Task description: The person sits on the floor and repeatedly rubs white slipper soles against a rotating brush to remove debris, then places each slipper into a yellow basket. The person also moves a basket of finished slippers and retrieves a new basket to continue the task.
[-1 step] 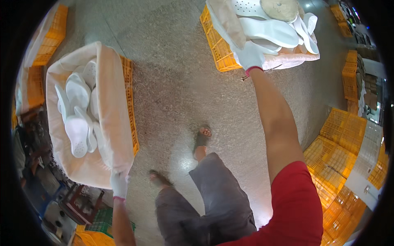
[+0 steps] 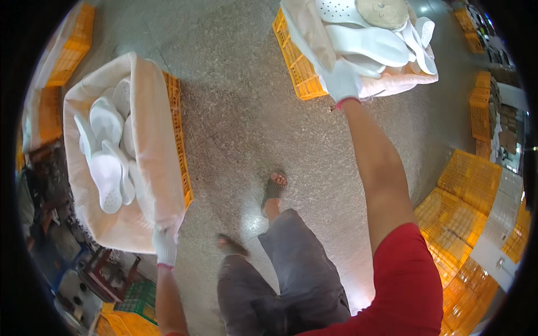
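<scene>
My left hand [image 2: 165, 246], in a white knitted glove, grips the near rim of a yellow plastic crate [image 2: 180, 151]. A pale cloth liner [image 2: 148, 140] drapes over that crate's edge, and several white shoe insoles [image 2: 106, 176] lie inside. Ahead to the right, my gloved right hand [image 2: 343, 81] is closed on the near corner of a second yellow crate [image 2: 292, 56], its fingers partly hidden by the cloth. White insole-shaped pieces [image 2: 370, 43] fill this crate, with a round beige pad [image 2: 383, 12] on top.
Yellow crates [image 2: 462, 193] are stacked at the right, beside a grey panel. More lined crates [image 2: 73, 42] stand at the far left. A green crate [image 2: 137, 299] and dark clutter sit at the lower left. My sandalled feet [image 2: 274, 190] are on the speckled floor.
My left foot and leg have shifted slightly to the right. The left crate and my left hand have moved a little up and right in view; both grips look the same.
</scene>
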### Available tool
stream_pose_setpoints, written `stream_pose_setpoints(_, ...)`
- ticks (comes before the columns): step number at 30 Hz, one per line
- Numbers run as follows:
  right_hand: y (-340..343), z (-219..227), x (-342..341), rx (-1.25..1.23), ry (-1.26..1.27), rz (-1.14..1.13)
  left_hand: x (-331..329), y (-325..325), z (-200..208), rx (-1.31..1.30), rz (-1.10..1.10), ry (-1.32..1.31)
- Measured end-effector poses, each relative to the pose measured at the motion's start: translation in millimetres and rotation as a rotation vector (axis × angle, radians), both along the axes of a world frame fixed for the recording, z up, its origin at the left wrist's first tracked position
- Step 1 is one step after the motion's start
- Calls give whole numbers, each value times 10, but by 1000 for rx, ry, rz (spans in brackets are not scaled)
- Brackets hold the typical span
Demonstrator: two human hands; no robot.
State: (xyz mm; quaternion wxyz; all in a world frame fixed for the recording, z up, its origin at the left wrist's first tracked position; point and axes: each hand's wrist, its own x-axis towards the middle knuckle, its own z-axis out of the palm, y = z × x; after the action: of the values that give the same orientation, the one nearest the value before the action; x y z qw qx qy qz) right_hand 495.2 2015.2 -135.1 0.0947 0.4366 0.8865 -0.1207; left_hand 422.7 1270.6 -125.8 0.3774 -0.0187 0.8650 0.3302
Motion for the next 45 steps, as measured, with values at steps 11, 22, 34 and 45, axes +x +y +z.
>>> stream_pose_setpoints(11,-881,632,3701,85,-116,841,1192,2195,801,300,253,224)
stream_pose_setpoints(22,1187,1770,5177,-331,-241,1355,4138,4025,1797,-247,391,106)
stream_pose_setpoints(34,2858,2109,4472,-1403,117,6,7329,5081,2946,-169,800,67)
stream_pose_setpoints(45,2206,2549,2540,-1308,-75,399,7971,6483,3919,-287,1372,37)
